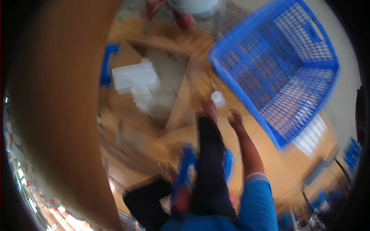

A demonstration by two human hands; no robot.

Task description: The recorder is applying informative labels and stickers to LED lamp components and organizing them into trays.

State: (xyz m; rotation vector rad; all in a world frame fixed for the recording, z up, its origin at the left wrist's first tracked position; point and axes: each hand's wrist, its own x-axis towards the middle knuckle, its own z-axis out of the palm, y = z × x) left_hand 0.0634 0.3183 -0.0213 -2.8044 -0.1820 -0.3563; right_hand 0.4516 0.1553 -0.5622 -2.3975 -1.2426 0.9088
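Observation:
My right arm, in a blue short sleeve, reaches forward. My right hand point(236, 118) is blurred, but its fingers look apart and nothing shows in them. Just ahead of it is a small white round thing point(218, 98), like a cup or lid, apart from the hand. A large blue plastic crate point(254, 73) with lattice sides is tilted to the right of the hand. To the left is an open cardboard box point(179, 96) with white packets point(137, 77) and greyish plastic inside. My left hand does not show. Motion smears much of the picture.
A big smooth brown surface point(61, 115) fills the left side, close up; its kind is unclear. My dark-trousered legs point(210, 161) and a blue stool-like thing point(185, 165) are below. Another person's blurred hand point(154, 7) is at the top. White paper point(310, 134) lies beside the crate.

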